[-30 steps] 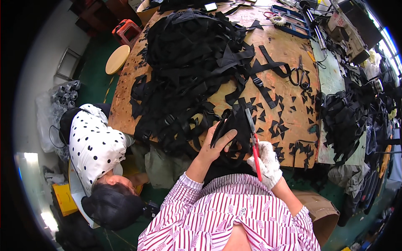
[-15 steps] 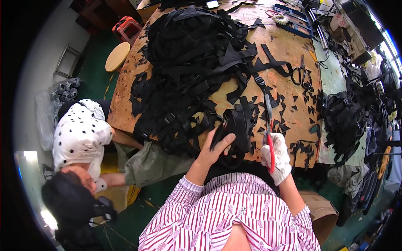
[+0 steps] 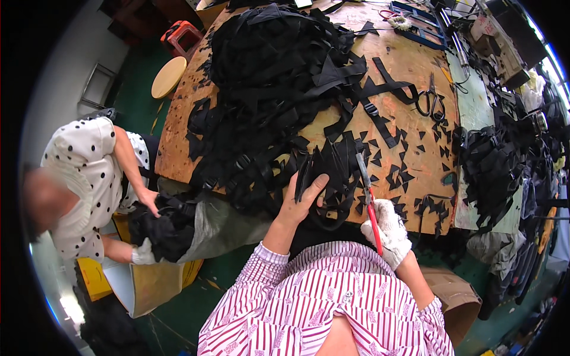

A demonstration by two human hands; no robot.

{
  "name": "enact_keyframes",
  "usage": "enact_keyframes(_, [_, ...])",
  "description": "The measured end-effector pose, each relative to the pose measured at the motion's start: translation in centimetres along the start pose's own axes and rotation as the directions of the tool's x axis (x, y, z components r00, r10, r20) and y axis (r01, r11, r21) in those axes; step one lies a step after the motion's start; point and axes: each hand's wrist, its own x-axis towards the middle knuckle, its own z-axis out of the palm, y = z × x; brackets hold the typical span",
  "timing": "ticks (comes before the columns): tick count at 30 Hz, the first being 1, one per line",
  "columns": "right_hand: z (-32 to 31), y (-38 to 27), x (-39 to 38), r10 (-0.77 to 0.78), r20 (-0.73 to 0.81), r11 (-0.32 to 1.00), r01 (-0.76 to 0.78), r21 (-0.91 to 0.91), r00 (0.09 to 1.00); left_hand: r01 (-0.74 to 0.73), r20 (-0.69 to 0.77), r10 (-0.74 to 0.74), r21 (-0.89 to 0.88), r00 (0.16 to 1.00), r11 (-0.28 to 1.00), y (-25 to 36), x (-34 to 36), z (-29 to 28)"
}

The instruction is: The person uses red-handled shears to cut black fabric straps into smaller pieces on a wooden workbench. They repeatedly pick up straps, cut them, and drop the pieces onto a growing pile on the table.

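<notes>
My bare left hand is closed around a bundle of black webbing straps at the table's near edge, its thumb lying across the front. In a white knit glove, my right hand grips red-handled scissors. Their metal blades point away from me, close beside the right side of the bundle. Small black triangular offcuts lie scattered on the wooden table past the scissors. A large pile of black straps covers the table's left and middle.
At the left a co-worker in a dotted top handles black straps at a grey-green sack. Dark-handled scissors and a blue tray lie farther back. More black straps heap at the right, and a cardboard box stands below.
My scissors have shifted left toward the bundle, which now looks more fanned out. The co-worker has straightened up, with black straps now showing between their hands at the sack.
</notes>
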Motion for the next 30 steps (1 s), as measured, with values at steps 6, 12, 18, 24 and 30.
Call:
enact_keyframes(6, [-0.1, 0.1, -0.3, -0.023, -0.012, 0.997, 0.023, -0.075, 1.000, -0.019, -0.041, 0.018, -0.017, 0.999, 1.000, 0.5, -0.1, 0.8])
enact_keyframes(12, [-0.4, -1.0, -0.2, -0.026, -0.008, 0.997, 0.025, -0.072, 1.000, 0.015, 0.011, -0.015, 0.079, 1.000, 0.997, -0.6, -0.3, 0.8])
enact_keyframes(18, [0.2, 0.2, 0.3, -0.048, -0.049, 0.996, 0.044, -0.079, 0.998, -0.039, 0.087, 0.031, 0.090, 0.996, 0.995, -0.2, -0.6, 1.8])
enact_keyframes(24, [1.1, 0.9, 0.1, -0.015, -0.101, 0.999, 0.020, 0.042, 0.995, -0.072, 0.175, 0.047, 0.143, 0.983, 0.987, 0.2, -0.2, 1.7])
enact_keyframes(30, [2.2, 2.0, 0.3, 0.044, -0.119, 0.973, -0.016, 0.229, 0.992, -0.083, 0.160, 0.059, 0.144, 0.985, 0.986, 0.0, -0.1, 2.4])
